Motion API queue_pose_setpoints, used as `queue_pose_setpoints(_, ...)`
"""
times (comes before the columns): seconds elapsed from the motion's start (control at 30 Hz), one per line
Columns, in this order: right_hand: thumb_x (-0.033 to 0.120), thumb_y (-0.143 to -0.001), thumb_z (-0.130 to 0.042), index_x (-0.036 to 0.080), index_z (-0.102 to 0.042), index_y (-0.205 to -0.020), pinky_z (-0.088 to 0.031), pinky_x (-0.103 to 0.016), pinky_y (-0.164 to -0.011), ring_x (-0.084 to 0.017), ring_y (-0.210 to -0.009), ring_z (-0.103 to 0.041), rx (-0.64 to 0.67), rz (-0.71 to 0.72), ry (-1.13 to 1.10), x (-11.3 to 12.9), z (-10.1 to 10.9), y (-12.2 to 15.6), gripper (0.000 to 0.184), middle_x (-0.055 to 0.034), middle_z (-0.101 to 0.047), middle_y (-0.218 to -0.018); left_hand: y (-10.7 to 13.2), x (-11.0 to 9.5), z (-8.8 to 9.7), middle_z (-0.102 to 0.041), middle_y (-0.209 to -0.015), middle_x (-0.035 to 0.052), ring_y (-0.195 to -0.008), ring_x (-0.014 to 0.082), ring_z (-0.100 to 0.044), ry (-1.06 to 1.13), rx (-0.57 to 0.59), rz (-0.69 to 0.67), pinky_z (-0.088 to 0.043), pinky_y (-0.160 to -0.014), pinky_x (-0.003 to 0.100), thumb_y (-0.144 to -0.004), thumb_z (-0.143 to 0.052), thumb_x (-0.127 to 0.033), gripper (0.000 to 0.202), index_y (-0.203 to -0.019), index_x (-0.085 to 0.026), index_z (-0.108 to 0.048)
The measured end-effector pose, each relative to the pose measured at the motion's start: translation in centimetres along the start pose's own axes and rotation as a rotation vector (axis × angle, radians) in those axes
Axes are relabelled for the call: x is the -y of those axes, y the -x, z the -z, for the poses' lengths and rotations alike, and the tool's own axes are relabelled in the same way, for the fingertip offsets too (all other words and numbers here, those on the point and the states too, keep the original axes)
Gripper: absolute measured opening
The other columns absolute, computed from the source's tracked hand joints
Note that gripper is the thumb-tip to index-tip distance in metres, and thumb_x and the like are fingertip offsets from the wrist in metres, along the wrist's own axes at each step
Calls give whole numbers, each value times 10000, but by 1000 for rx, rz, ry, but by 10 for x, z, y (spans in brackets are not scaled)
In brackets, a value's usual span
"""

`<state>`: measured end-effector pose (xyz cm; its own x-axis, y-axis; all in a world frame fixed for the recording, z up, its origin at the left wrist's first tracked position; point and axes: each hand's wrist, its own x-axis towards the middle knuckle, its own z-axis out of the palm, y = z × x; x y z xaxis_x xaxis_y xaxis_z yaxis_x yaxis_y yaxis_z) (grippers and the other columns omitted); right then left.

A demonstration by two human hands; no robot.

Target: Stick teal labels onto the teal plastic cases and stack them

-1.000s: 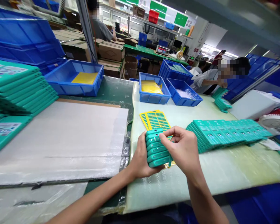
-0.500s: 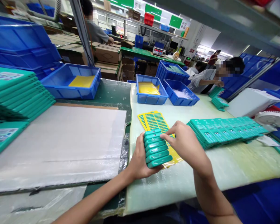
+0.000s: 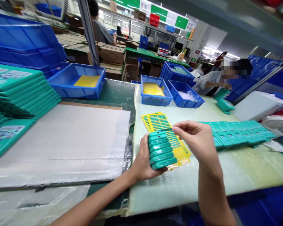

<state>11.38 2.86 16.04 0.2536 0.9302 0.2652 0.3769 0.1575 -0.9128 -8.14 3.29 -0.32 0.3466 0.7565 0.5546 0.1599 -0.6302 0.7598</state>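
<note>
My left hand (image 3: 143, 160) is wrapped round a stack of green plastic cases (image 3: 162, 152), several deep, with their rounded ends facing me. Small dark openings show on the ends of the upper ones. My right hand (image 3: 194, 138) pinches a thin green sticker strip (image 3: 167, 129) between thumb and forefinger, just above the far end of the stack. Beneath and beyond the stack lie yellow sticker sheets (image 3: 182, 158) with rows of green strips, partly hidden by the cases. To the right of my right hand, a row of overlapping green cases (image 3: 240, 133) leans along the table.
Blue bins (image 3: 155, 99) stand at the back, some with yellow sheets or clear plastic. A white board (image 3: 91, 135) and stacked green cases (image 3: 16, 81) are on the left. At the far right a co-worker (image 3: 209, 83) handles green cases near a white fan (image 3: 277, 124).
My right hand has moved right, away from the stack's end, and a green strip now shows at its fingertips. My left hand still holds the stack. The view has shifted slightly.
</note>
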Motion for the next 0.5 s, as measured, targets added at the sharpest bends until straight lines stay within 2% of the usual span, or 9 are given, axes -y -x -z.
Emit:
queue_pose_setpoints(0.1,392,-739,-869,190,-875,-787,-576,-308,-635,-201,-666,-732,99,-54,-1,3,-12,4,207,-67,-809,-758,0,-1,-1,-377,-1628,212,-1504,482,-493,31,10,22,-461,-1234,779,-790,-951,-593,1365,-1747,-319,-17)
queue_pose_setpoints(0.33,370,-680,-771,161,-830,-714,-536,-279,-584,-176,-614,-679,124,-93,66,13,-32,4,219,-61,-759,-683,-1,0,-2,-342,-1650,243,-1550,520,-436,75,23,71,-428,-1261,780,-758,-962,-569,1319,-1709,-258,-102)
queue_pose_setpoints(0.5,321,-670,-752,153,-829,-727,-541,-288,-592,-187,-617,-691,144,-111,81,16,-35,1,193,-63,-754,-671,0,1,-1,-343,-1635,228,-1528,513,-450,35,22,42,-448,-1242,778,-765,-964,-580,1360,-1719,-292,-39)
